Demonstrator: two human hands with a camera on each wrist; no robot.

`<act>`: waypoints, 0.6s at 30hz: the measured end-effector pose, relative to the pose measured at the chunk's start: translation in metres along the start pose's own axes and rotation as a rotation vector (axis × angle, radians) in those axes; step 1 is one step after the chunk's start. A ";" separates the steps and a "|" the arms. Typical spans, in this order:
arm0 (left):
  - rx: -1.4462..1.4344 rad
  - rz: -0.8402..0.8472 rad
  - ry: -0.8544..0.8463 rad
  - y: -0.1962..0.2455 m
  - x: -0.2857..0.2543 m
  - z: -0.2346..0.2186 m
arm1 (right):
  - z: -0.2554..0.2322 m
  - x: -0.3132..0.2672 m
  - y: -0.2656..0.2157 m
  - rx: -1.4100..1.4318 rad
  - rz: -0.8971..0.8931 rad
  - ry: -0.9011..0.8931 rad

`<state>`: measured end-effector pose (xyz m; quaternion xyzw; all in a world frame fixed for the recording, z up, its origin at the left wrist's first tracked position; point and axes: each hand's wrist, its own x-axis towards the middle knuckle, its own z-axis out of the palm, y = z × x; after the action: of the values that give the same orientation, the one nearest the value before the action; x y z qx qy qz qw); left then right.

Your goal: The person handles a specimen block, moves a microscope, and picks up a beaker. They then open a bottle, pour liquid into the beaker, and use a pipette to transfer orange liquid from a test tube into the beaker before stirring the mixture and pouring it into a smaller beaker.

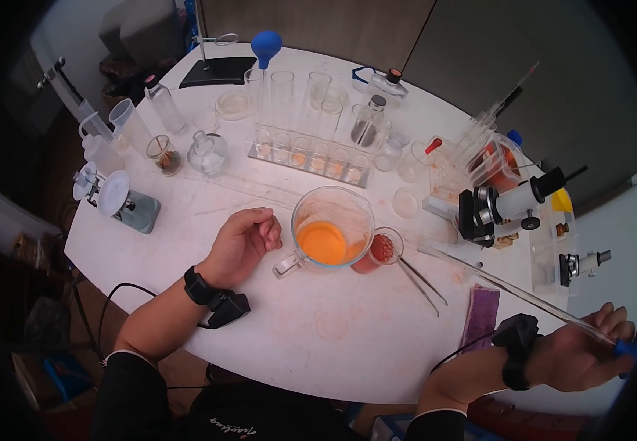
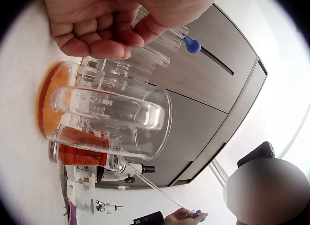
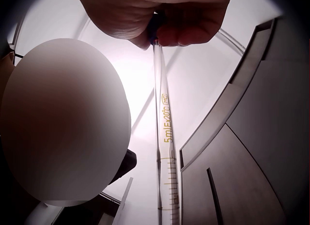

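My left hand [image 1: 239,246] rests on the table beside the glass measuring jug [image 1: 333,200], its fingers loosely curled around nothing. Orange liquid [image 1: 321,243] covers the jug's bottom, and the handle [image 1: 288,265] faces the hand. At the far right, my right hand [image 1: 583,354] pinches a graduated glass pipette [image 1: 517,289] at its blue-bulbed end [image 1: 627,348]. Yellow markings including "5ml" show on the pipette in the right wrist view. Its slender shaft slants down leftward, the far end near a small beaker of red liquid [image 1: 366,262]. Metal tweezers [image 1: 423,288] lean by that beaker.
Behind the jug stands a rack [image 1: 311,167] of small cups with several tall tubes. A balance [image 1: 131,202] sits at left, a glass flask [image 1: 207,154] behind the left hand. On the right are a microscope [image 1: 506,206] and a purple cloth [image 1: 481,314].
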<state>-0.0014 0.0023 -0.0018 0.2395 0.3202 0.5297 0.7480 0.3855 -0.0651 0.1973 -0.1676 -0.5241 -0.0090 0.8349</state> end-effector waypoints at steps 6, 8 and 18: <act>0.004 0.001 -0.004 0.000 0.000 -0.001 | 0.015 -0.006 0.003 -0.119 -0.020 0.020; 0.004 0.000 -0.004 0.000 0.000 -0.001 | 0.016 -0.006 0.004 -0.155 -0.031 0.034; 0.006 -0.001 0.010 0.000 0.000 0.001 | 0.015 -0.007 0.002 -0.102 -0.019 0.011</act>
<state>-0.0009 0.0025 -0.0011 0.2388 0.3258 0.5296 0.7459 0.3697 -0.0596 0.1967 -0.2049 -0.5200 -0.0446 0.8280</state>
